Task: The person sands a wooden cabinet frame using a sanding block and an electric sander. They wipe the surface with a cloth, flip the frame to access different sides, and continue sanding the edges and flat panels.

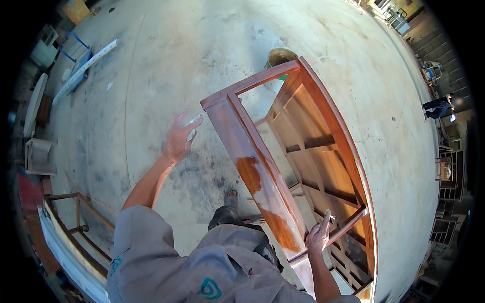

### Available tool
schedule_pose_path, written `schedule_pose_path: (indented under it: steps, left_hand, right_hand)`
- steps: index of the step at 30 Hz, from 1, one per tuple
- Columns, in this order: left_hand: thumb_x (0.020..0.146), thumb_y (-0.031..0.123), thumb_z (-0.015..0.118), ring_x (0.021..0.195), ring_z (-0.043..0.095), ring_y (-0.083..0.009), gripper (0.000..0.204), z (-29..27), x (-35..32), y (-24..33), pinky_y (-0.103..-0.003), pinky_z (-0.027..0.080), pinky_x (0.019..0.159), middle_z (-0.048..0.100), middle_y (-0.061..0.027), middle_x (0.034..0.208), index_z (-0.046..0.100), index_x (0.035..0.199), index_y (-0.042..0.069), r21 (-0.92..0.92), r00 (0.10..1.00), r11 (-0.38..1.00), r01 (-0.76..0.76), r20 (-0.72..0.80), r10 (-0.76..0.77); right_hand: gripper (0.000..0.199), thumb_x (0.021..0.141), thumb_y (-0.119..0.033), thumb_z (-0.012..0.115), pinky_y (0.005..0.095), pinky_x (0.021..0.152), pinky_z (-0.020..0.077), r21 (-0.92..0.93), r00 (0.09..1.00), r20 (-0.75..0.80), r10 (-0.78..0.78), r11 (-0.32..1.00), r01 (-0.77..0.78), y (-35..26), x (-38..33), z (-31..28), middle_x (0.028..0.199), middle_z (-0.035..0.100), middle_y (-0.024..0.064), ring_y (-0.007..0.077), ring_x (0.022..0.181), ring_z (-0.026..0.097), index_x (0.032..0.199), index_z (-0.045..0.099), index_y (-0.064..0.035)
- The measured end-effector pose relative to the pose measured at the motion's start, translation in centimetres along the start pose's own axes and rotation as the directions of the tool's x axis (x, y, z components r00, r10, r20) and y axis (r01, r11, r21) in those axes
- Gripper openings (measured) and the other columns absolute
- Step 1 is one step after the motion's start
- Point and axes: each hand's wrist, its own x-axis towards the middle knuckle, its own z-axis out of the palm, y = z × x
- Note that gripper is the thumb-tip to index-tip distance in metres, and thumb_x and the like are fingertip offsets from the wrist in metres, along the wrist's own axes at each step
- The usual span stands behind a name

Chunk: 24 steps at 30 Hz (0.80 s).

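Note:
A reddish-brown wooden cabinet frame (336,116) stands before me, leaning toward the right in view. Its long side board (237,136) is dulled by pale dust, with glossy brown patches (250,174) showing through. My left hand (178,140) is raised off the board's far left corner, fingers curled round a pale folded sheet, perhaps sandpaper (194,121). Its exact kind is hard to make out. Lower down, my right hand (318,238) rests against the frame beside a crossbar (348,226), fingers stretched out and dusty.
Behind the frame's far end stands a bucket (281,56). A blue trolley (83,58) and a long white strip (81,76) lie at the far left. A bare wooden frame (81,212) is near my left side. Furniture pieces (449,177) line the right edge.

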Motion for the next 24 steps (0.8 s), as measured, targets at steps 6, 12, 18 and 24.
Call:
schedule_pose_path:
  steps: [6,12,18,24]
  left_hand:
    - [0.091,-0.003,0.067,0.154,0.034,-0.0428,0.068,2.1,3.6,0.6,-0.054,0.028,0.125,0.040,-0.0241,0.165,0.058,0.155,0.019,-0.142,0.999,0.989,0.048,0.026,-0.045]
    - [0.095,0.003,0.066,0.153,0.037,-0.0420,0.059,-0.3,0.5,2.1,-0.053,0.027,0.126,0.064,-0.0169,0.146,0.060,0.153,0.018,-0.064,0.998,0.997,0.044,-0.052,-0.047]
    - [0.098,0.006,0.063,0.148,0.042,-0.0435,0.058,1.6,2.4,0.2,-0.053,0.032,0.121,0.052,-0.0217,0.157,0.060,0.154,0.023,0.021,1.000,1.000,-0.017,-0.016,0.018]
    - [0.089,-0.003,0.061,0.144,0.046,-0.0423,0.063,2.2,6.1,4.9,-0.055,0.030,0.125,0.056,-0.0204,0.152,0.061,0.150,0.014,0.064,0.996,0.998,0.005,-0.089,0.001]
  right_hand:
    - [0.074,0.093,-0.006,0.050,0.0522,0.113,0.0459,0.046,0.997,0.065,0.030,0.998,-0.033,-0.4,-0.1,-0.5,0.147,0.057,0.0322,0.0490,0.132,0.058,0.165,0.032,0.0001]
    - [0.073,0.092,-0.005,0.049,0.0530,0.110,0.0479,0.029,0.998,0.050,0.031,0.999,-0.033,0.0,-0.2,-0.4,0.146,0.058,0.0328,0.0503,0.128,0.060,0.163,0.034,0.0002]
    - [0.074,0.091,-0.004,0.049,0.0518,0.109,0.0491,0.050,0.999,0.054,-0.009,0.999,0.006,0.0,-0.1,-0.1,0.144,0.059,0.0332,0.0496,0.128,0.061,0.163,0.035,0.0006]
    - [0.076,0.090,-0.003,0.051,0.0511,0.105,0.0520,0.076,0.990,0.131,0.060,0.995,-0.070,-0.7,0.3,-0.9,0.140,0.061,0.0337,0.0490,0.124,0.063,0.164,0.034,-0.0009]
